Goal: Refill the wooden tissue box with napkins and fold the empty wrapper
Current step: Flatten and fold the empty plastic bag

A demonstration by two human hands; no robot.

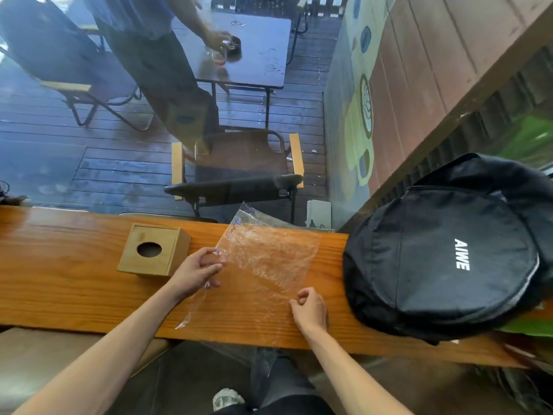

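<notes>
Presently the clear plastic wrapper [266, 265] lies spread on the wooden desk [59, 283], its far corner lifted off the surface at 12 o'clock and its near edge hanging over the desk's front. The left hand [196, 272] holds the wrapper's left edge, its grip pinching the film between thumb and fingertips. The right hand [309, 308] rests at the wrapper's near right corner with fingers curled inward; whether that grip actually pinches the film or only presses on it cannot be told. The wooden tissue box [154, 253] stands just beside the left hand, at its 10 o'clock, apart from the wrapper.

Judged risks: the film is thin, crinkled and springy, so a fold is likely to reopen unless creased firmly. The overhanging portion could drag the sheet off the desk if both grips let go together. The left forearm passes close to the box and could nudge it. A black backpack [449, 259] lies at 3 o'clock near the wrapper's right edge, limiting room on that side.

Hard to establish: the box's round opening shows only darkness, so whether napkins are inside cannot be confirmed. The wrapper's outline is faint against the wood grain. The window glass beyond carries reflections.
</notes>
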